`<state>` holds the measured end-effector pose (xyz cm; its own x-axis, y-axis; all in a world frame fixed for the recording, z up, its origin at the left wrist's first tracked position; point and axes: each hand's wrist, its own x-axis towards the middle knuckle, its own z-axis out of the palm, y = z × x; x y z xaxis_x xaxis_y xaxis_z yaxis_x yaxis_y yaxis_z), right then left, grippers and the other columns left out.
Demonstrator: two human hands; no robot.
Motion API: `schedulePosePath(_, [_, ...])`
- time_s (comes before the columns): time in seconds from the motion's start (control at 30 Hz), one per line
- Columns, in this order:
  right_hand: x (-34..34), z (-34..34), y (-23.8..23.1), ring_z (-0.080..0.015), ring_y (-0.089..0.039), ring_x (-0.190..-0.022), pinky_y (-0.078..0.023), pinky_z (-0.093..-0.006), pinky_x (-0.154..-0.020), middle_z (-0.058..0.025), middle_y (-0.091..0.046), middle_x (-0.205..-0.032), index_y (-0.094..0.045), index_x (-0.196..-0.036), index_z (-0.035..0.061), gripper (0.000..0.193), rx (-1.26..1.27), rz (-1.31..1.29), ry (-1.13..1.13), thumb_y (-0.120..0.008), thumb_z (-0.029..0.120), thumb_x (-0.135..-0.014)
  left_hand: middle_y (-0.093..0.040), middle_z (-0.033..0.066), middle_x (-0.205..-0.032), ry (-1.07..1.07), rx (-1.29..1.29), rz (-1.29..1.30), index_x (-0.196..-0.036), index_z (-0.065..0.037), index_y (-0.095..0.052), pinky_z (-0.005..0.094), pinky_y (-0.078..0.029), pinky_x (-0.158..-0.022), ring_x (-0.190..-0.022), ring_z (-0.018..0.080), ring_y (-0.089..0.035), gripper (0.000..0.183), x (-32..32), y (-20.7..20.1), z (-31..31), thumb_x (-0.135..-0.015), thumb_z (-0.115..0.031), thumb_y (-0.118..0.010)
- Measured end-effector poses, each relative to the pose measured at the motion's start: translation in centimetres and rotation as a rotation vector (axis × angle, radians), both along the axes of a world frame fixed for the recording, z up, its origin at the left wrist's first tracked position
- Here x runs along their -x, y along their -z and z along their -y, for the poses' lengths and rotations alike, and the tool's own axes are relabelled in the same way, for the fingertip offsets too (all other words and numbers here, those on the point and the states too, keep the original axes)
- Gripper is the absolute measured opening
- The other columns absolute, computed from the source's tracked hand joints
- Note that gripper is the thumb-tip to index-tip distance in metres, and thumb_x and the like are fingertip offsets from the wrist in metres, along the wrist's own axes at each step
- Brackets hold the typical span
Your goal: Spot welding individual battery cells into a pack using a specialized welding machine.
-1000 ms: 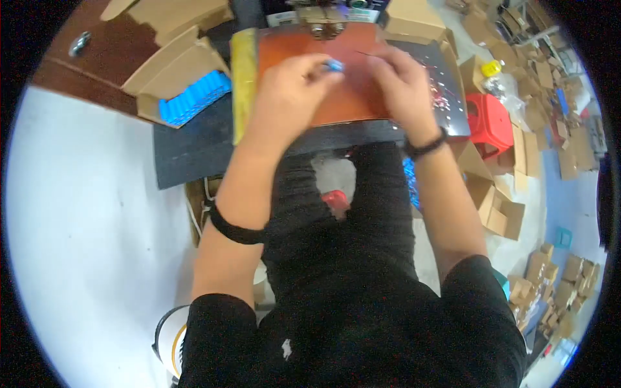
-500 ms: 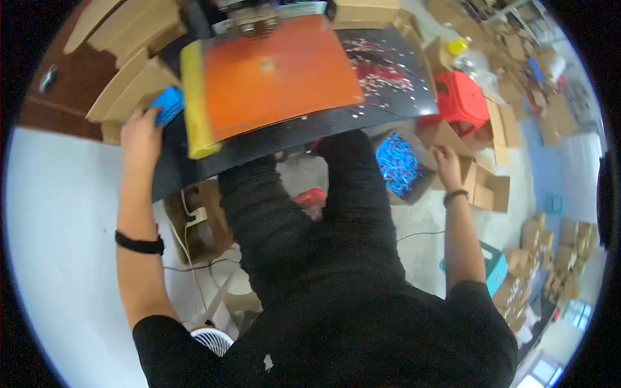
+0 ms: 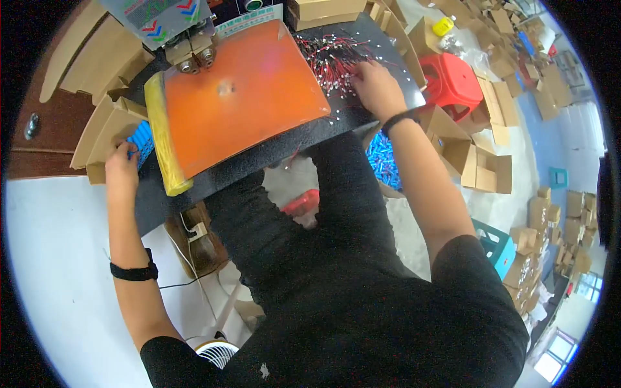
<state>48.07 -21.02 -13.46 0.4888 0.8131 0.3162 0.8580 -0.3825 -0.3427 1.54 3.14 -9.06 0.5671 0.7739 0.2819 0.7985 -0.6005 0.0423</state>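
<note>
At the left end of the black table, my left hand [image 3: 121, 169] has its fingers curled at the near edge of a row of blue cylindrical cells [image 3: 142, 141], which sit against an open cardboard box. The fingertips close on a cell there, though part of the grip is hidden. My right hand [image 3: 377, 89] reaches over the table's right side, fingers bent down into a pile of thin red and black wires with white connectors [image 3: 328, 68]. Its fingertips pinch at the wires. Between the hands lies an orange mat [image 3: 246, 97] with a yellow padded edge [image 3: 165, 139].
A grey machine [image 3: 158, 22] with two round metal clamps [image 3: 197, 61] overhangs the mat's far edge. Below the table's right edge, a box holds many blue cells [image 3: 383, 161]. A red stool [image 3: 449, 87] and open cartons [image 3: 485, 171] stand to the right.
My right hand has moved from beside the box of blue cells up to the wire pile on the table. My left hand stays at the blue cells. The view has shifted.
</note>
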Motion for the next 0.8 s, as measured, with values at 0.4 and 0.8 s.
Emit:
schedulePosePath(0.4, [-2.5, 2.9, -7.4, -0.0281, -0.064, -0.077, -0.051, -0.0361, -0.072, -0.0144, -0.065, -0.081, -0.063, -0.095, 0.0019, 0.019, -0.327, -0.155, 0.109, -0.058, 0.017, -0.085, -0.061, 0.0135, -0.122, -0.065, 0.226, 0.47, -0.129, 0.001, -0.053, 0.0337, -0.044, -0.096, -0.113, 0.0235, -0.058, 0.038, 0.4, -4.6, 5.4, -0.093, -0.009, -0.058])
schedulePosePath(0.8, [10.4, 0.3, -7.2, -0.0204, -0.059, -0.077, -0.048, -0.0298, -0.074, -0.0107, -0.06, -0.086, -0.056, -0.089, -0.0005, 0.013, -0.575, -0.311, -0.599, -0.058, -0.005, -0.078, -0.065, 0.0088, -0.096, 0.151, 0.573, 0.8, -0.112, 0.001, -0.062, 0.0273, -0.049, -0.079, -0.086, 0.0147, -0.062, 0.029, -16.1, -4.9, 12.8, -0.085, -0.006, -0.068])
